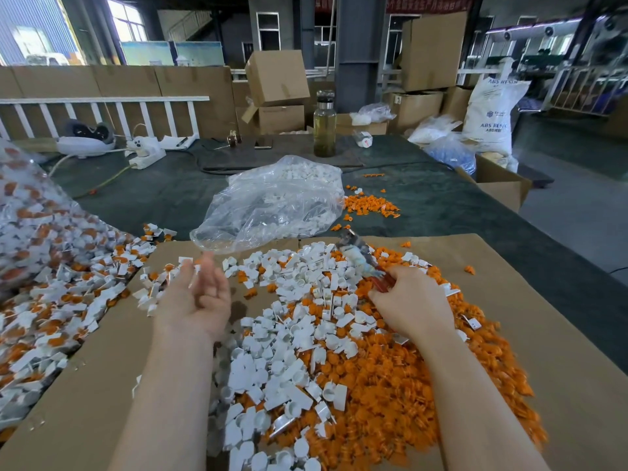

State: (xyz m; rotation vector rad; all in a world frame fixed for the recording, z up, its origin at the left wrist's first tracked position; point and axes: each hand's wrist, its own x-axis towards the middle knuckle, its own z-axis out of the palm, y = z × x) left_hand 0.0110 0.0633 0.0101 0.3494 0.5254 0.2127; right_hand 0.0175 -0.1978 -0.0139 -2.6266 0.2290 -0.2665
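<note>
A red-handled tool (365,258) was gripped in the right hand (413,304), the fingers curled round its handle; its grey head, too blurred to be made out, was tilted up and away above the heap. The left hand (200,294) was held apart from the right hand, palm turned inward and fingers loosely spread, nothing clasped in it; its fingertips were blurred.

Both hands were held over a mixed heap on a cardboard sheet (543,300) - white plastic pieces (295,334) toward the middle, orange caps (424,385) massed to the right and under the right forearm. A second heap of white-and-orange pieces (61,307) was spread along the sheet's left edge; a filled clear bag (27,215) of the same was seen above it.

Beyond the sheet, a crumpled plastic bag (272,205) holding white parts was laid on the dark green table cover (441,205); a small scatter of orange caps (370,205) lay just beside it on the right. Farther back - near the table's far edge - a glass bottle (324,127) was stood upright; a power strip (146,154) was seen well to its left. Cardboard boxes (277,76) were stacked behind the table; a white sack (489,113) printed "ABS RESIN" was propped at the right.
</note>
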